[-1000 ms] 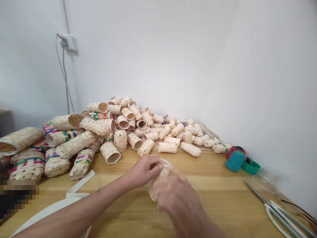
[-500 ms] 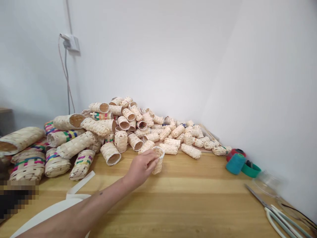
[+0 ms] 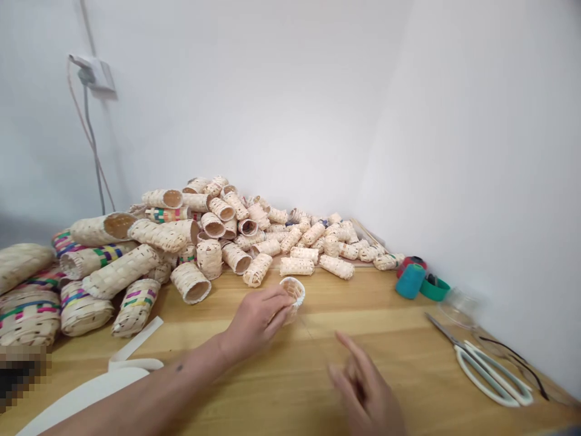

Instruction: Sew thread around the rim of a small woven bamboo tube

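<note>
My left hand [image 3: 261, 315] is closed on a small woven bamboo basket [image 3: 294, 292], its thumb and fingers pinching the side. The basket's open mouth, rimmed with white stitching, tilts up and toward me. From near the rim a faint thin thread [image 3: 309, 333] slants down toward my right hand [image 3: 365, 387]. That hand is smeared by motion at the lower middle, with its index finger stretched out, the thumb apart and the other fingers curled. Whether the thread is in its fingers does not show.
A large pile of woven baskets [image 3: 209, 257] leans against the wall, some with coloured bands. White tape [image 3: 136, 341] lies at lower left. On the right are a teal thread cone [image 3: 409, 281], a green ring [image 3: 434, 289], a clear container [image 3: 460, 306], scissors [image 3: 481, 369] and eyeglasses [image 3: 521, 363].
My right hand has come into view from below. The basket in my left hand has turned so its mouth faces me more. The whole view has shifted, moving the background leftward.
</note>
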{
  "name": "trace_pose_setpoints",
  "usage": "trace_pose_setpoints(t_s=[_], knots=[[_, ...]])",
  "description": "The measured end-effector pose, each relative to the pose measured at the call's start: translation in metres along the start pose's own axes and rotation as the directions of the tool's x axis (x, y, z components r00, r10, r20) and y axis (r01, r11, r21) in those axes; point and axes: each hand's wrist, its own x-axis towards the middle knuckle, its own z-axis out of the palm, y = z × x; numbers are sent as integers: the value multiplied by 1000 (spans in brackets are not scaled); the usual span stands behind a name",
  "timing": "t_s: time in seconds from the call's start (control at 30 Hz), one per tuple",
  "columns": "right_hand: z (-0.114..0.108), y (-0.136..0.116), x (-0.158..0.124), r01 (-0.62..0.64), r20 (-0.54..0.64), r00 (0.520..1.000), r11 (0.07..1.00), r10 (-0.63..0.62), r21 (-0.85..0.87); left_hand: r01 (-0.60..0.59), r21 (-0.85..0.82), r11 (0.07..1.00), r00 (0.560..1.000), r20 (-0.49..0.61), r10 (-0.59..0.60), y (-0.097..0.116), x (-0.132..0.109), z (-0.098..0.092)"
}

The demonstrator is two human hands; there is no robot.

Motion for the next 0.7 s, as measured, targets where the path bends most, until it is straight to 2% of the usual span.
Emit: trace_pose_setpoints(t_s=[0.07,0.1,0.17,0.23,0.33,0.37,0.47,0.57,0.67,0.7], knots=[[22,-6,35,-29,-9,1000,995,30,91,-29,-15,999,1000,-12,29,2,-1,0],[30,-9,48,-56,49,998,991,50,119,-31,-26,999,999,-15,31,3,-1,1],[41,-17,61,-94,142,987,984,73,151,-10,-60,998,1000,-10,9,3,0,1],[45,-24,60,-62,137,990,985,41,159,44,-115,992,999,8,-43,1,0,1],[40,-32,44,180,17,983,982,-181,64,141,-222,965,990,13,-142,-2,2,1],[38,-33,37,293,-9,956,956,-292,2,169,-252,953,985,13,-171,-3,3,1],[36,-32,19,565,4,820,809,-572,-161,218,-297,930,975,18,-222,-5,4,1],[42,-24,8,646,70,757,728,-650,-227,232,-303,924,972,39,-231,-6,4,1],[42,-12,5,680,116,731,705,-672,-203,241,-327,914,970,69,-231,-7,3,0],[38,-9,6,667,122,745,724,-656,-177,251,-345,904,968,74,-241,-9,3,-1]])
